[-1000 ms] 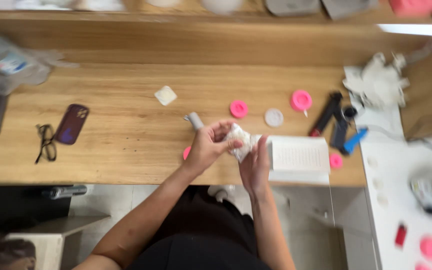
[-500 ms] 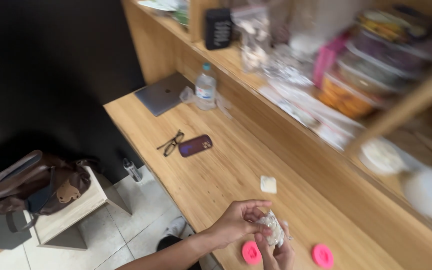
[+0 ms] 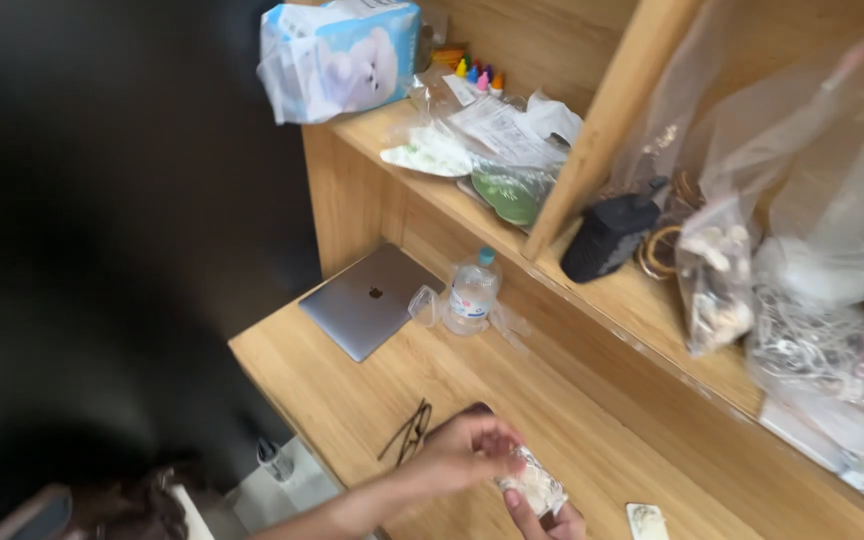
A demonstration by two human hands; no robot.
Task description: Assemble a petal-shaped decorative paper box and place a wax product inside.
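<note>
Held low at the near edge of the view, above the wooden desk (image 3: 352, 385): a small clear packet (image 3: 534, 487) of whitish pieces, crinkled and shiny. Pinched from the left by the left hand (image 3: 467, 450), fingers curled and closed on the film. Propped from below by the right hand (image 3: 560, 522), mostly cut off by the frame edge, one fingertip against the packet; impossible to tell whether closed around it or merely supporting. Main risk, judging from this: head turned toward the far shelf (image 3: 652, 300) with the hands barely in sight, so any pulling or twisting at the film goes almost unwatched. Could split the thin plastic unevenly and scatter small pieces across the desk and off its near-left edge to the floor. Slippery film held by fingertips alone: could also slide free if the pinch loosens. Close by on the left, a pair of glasses (image 3: 407, 432), and a dark flat item (image 3: 474, 408) partly hidden behind the left hand; an elbow or wrist swing could knock either. Just right of the hands, a small white tile (image 3: 647, 520), easy to brush aside. Farther off, a closed laptop (image 3: 372, 300) and a water bottle (image 3: 474, 290), well apart from the hands and less exposed.
</note>
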